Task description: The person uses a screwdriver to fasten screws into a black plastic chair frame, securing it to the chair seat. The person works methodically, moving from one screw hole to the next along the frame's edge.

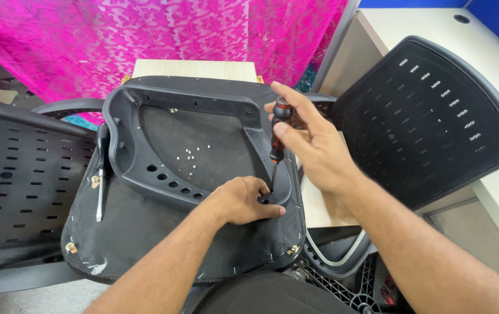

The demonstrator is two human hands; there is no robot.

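Right hand is clamping the red-and-black-handled screwdriver upright at frame centre, so its tip, if it cams out, risks stabbing the left hand's closed fingers, which are pressing the black plastic chair frame just beside it.

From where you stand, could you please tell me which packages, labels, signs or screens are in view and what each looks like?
None in view: only the upturned chair seat, its black plastic frame, two chair backs and a pink cloth, all unlabelled.
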